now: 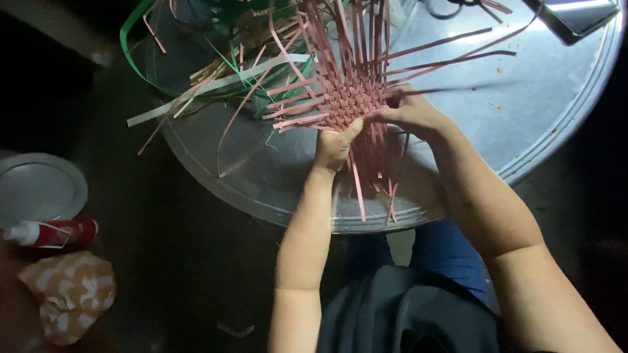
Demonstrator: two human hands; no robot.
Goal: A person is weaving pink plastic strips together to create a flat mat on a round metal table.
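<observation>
A woven mat of pink strips [347, 91] lies on a large round metal tray [261, 183], with loose pink ends fanning out on all sides. My left hand [335, 145] pinches the mat's near edge, thumb on top of the weave. My right hand [412, 112] grips the mat's near right edge, fingers closed over the strips. The two hands touch at the weave's lower edge. Pink strip ends hang down past the tray's rim between my arms.
A heap of green, white and tan strips [216, 72] lies at the tray's far left. A dark flat device [579, 16] sits at far right. On the dark floor at left are a metal lid [39, 186], a red bottle [55, 232] and an orange patterned cloth [69, 294].
</observation>
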